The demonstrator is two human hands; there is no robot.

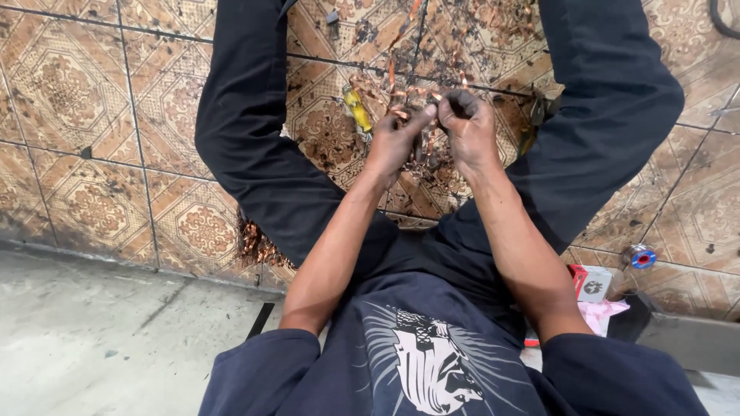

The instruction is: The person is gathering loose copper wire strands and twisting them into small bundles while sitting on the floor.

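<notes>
I sit on a patterned tile floor [92, 115] with my legs spread in dark trousers. My left hand [397, 139] and my right hand [466, 127] are raised close together between my knees, both grimy. Their fingertips pinch thin copper wire strands [432, 98] between them. More copper wire scraps [401, 85] lie scattered on the dirty tiles just beyond my hands. A yellow-handled tool [357, 109] lies on the floor to the left of my left hand.
A small red and white box [590, 281] and a pink wrapper [601, 312] lie by my right hip. A solder spool with a blue core [640, 256] stands further right. Copper scraps [254, 243] sit under my left thigh. Bare concrete [100, 331] runs along the lower left.
</notes>
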